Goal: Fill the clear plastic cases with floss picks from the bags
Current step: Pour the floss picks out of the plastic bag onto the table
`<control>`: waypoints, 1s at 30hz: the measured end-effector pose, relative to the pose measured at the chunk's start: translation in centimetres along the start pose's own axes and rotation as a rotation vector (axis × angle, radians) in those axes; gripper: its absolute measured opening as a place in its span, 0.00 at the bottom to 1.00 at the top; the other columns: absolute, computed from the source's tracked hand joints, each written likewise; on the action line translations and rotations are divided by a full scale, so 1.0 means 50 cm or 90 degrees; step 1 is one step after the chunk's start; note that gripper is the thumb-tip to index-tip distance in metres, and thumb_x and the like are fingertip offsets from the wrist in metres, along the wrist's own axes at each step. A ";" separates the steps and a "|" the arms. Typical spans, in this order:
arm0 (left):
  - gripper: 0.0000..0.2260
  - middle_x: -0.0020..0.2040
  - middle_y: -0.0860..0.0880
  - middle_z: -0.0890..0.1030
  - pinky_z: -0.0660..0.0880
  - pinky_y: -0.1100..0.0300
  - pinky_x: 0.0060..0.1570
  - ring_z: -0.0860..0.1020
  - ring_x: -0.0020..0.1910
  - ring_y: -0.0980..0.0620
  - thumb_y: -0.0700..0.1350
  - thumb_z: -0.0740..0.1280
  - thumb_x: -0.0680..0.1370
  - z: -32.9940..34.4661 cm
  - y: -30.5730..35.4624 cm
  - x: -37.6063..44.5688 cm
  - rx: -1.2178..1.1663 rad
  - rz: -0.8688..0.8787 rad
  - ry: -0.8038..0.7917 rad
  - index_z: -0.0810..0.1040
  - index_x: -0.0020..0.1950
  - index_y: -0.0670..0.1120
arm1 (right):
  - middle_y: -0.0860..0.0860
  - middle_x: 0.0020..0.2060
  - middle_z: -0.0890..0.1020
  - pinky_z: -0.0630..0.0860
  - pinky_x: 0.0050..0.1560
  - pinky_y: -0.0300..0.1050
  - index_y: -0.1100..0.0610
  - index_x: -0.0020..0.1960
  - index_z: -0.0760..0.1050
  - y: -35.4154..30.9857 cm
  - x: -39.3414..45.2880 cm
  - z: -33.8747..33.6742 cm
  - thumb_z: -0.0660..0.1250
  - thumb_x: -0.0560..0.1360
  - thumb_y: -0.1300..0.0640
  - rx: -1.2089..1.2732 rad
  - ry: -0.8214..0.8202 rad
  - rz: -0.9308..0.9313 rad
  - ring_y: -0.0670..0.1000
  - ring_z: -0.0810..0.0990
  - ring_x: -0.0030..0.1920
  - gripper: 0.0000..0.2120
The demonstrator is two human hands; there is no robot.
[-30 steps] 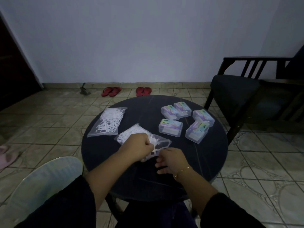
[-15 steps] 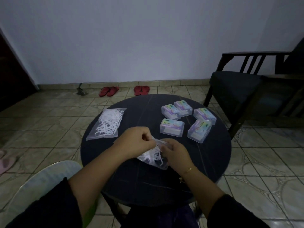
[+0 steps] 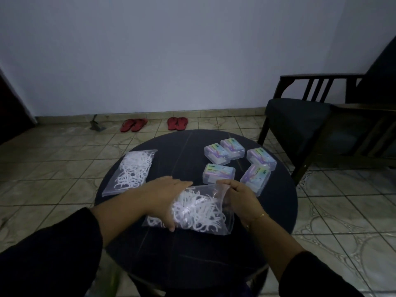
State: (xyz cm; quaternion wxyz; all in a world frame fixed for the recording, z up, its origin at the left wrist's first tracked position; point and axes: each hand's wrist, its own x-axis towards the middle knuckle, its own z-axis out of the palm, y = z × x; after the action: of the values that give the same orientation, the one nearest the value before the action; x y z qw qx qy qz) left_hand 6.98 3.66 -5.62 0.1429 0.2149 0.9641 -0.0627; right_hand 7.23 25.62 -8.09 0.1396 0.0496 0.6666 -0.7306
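**Opening the bag of floss picks**

The left hand lies flat, fingers straight, on the near bag. The right hand pinches the bag's far right corner, lifting it. The bag lies long-ways left to right near the table's front edge. The five clear cases sit just beyond the right hand, all with lids on. Another bag rests at the left edge. The round table is dark, on a tiled floor, a dark chair to the right.
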 end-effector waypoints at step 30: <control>0.27 0.49 0.48 0.79 0.73 0.52 0.48 0.77 0.45 0.47 0.52 0.76 0.61 -0.151 -0.079 -0.162 0.462 0.059 0.310 0.71 0.56 0.48 | 0.38 0.55 0.78 0.65 0.67 0.55 0.41 0.43 0.83 0.057 0.012 0.080 0.70 0.53 0.33 -0.385 -0.162 -0.093 0.45 0.75 0.60 0.22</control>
State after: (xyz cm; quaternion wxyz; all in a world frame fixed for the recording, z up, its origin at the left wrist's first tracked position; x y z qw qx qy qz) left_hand 10.41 -1.72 4.23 -0.1703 0.3031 0.8743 -0.3386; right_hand 7.86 21.39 -10.54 0.1776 -0.1334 0.8321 -0.5082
